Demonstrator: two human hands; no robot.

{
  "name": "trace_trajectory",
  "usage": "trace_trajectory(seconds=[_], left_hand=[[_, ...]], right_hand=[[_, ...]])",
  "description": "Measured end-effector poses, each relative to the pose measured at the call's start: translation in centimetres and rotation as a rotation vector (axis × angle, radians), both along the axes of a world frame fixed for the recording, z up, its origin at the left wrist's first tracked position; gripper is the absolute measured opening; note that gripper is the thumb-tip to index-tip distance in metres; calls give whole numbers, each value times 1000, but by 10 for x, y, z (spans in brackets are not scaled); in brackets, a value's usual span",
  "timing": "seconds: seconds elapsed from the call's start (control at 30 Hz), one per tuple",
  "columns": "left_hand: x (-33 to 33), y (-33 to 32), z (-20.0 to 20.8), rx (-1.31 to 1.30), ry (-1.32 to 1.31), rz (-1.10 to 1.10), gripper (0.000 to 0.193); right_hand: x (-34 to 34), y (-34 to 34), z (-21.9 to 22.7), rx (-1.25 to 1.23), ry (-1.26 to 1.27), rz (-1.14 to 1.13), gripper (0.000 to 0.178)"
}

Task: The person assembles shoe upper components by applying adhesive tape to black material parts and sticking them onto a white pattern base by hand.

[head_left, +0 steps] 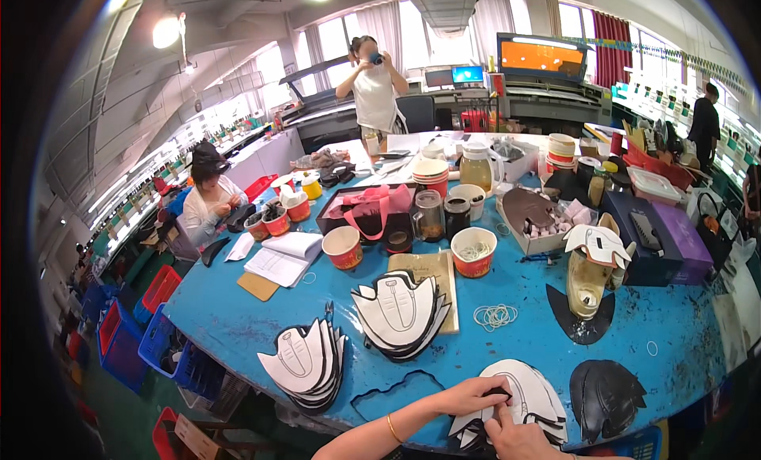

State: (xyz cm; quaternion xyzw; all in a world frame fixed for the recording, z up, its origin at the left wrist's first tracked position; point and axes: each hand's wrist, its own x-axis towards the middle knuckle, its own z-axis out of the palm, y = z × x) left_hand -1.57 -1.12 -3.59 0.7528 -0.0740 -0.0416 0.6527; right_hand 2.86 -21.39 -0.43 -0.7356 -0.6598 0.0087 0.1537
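At the near edge of the table, my left hand (468, 398), with a gold bangle on its wrist, pinches a small black piece (498, 392). My right hand (517, 435) meets it from below, fingers bent in against the same spot; what they grip is mostly hidden. Both hands lie over a stack of white cut pieces with black edges (533, 385), which look like shoe uppers. Just right of it is a black cut piece (606, 400). Two more white stacks stand to the left, one nearer the middle (396, 305) and one farther left (300, 361).
A thin black outline strip (380, 390) lies left of my hands. Beyond are loose rubber bands (495, 317), a paper cup of bands (474, 258), a glass mug (429, 216) and a beige form (587, 289). One person (210, 198) sits at left; another (376, 95) stands opposite.
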Motion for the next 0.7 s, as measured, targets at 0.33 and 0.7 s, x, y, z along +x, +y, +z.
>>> trace_trajectory(seconds=[0.33,0.7], left_hand=[[4,-3,-3,232,-3,73,17],[0,-6,0,214,1,58,18]], right_hand=[[-3,-4,16,-7,-83,13,35],[-7,-30,11,-66,-165,14,31]])
